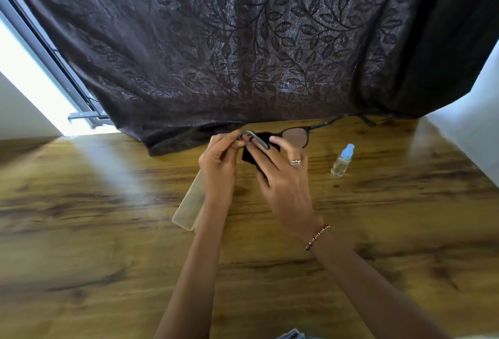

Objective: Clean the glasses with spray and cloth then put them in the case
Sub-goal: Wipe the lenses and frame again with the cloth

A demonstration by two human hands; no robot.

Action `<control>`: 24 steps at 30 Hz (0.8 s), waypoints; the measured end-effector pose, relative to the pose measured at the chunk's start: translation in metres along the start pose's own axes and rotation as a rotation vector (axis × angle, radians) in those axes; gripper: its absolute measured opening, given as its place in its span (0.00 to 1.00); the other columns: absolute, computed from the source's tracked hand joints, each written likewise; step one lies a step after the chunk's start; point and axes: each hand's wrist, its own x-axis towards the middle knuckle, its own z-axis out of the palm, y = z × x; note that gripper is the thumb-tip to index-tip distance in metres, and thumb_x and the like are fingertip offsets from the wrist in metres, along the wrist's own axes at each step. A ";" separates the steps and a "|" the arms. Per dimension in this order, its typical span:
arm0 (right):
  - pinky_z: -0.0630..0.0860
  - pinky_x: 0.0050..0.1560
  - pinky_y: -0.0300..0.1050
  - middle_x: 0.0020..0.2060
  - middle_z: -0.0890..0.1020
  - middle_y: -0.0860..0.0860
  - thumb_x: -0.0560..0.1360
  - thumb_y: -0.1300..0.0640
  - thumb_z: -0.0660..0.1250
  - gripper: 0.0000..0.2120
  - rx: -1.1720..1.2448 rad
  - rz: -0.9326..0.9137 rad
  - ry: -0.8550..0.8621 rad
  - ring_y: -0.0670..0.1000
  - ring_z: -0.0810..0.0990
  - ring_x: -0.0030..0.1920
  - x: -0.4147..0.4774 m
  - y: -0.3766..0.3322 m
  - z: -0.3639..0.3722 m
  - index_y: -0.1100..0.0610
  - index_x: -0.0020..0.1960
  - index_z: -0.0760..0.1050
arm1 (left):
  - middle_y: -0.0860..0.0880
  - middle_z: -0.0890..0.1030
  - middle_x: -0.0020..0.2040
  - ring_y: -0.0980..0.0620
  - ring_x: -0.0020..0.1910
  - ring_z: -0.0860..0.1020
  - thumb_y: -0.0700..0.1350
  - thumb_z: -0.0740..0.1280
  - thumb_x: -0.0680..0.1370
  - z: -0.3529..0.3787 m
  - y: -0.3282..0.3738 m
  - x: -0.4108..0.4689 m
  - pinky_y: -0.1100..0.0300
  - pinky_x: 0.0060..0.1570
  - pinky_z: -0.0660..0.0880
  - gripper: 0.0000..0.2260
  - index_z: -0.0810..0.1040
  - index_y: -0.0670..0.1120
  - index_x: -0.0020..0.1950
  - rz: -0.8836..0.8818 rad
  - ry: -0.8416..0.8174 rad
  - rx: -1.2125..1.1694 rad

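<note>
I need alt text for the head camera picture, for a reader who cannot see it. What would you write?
Two bare hands hold dark-framed glasses over a wooden table: the left hand grips the frame, the right hand presses a black cloth on one lens. A small spray bottle stands to the right, a pale translucent case lies under the left wrist, and a dark leaf-patterned curtain hangs behind.

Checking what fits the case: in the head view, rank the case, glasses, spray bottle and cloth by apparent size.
1. Case, partly behind the left forearm
2. Glasses, arms spread
3. Spray bottle
Cloth: mostly hidden by hands, cannot rank.
</note>
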 end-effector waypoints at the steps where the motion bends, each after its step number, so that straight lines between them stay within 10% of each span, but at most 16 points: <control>1: 0.66 0.62 0.51 0.61 0.80 0.47 0.77 0.57 0.66 0.16 -0.048 0.004 -0.021 0.52 0.69 0.65 0.001 0.002 0.000 0.56 0.64 0.77 | 0.46 0.80 0.45 0.59 0.45 0.78 0.33 0.66 0.76 0.000 0.000 0.001 0.66 0.47 0.74 0.07 0.81 0.38 0.50 -0.003 0.006 -0.006; 24: 0.77 0.50 0.50 0.58 0.82 0.53 0.72 0.68 0.71 0.16 0.036 0.000 -0.012 0.53 0.74 0.58 0.004 0.009 -0.001 0.62 0.59 0.80 | 0.46 0.81 0.46 0.61 0.45 0.79 0.32 0.67 0.75 -0.005 0.008 0.006 0.65 0.50 0.75 0.10 0.81 0.41 0.53 0.004 0.049 0.016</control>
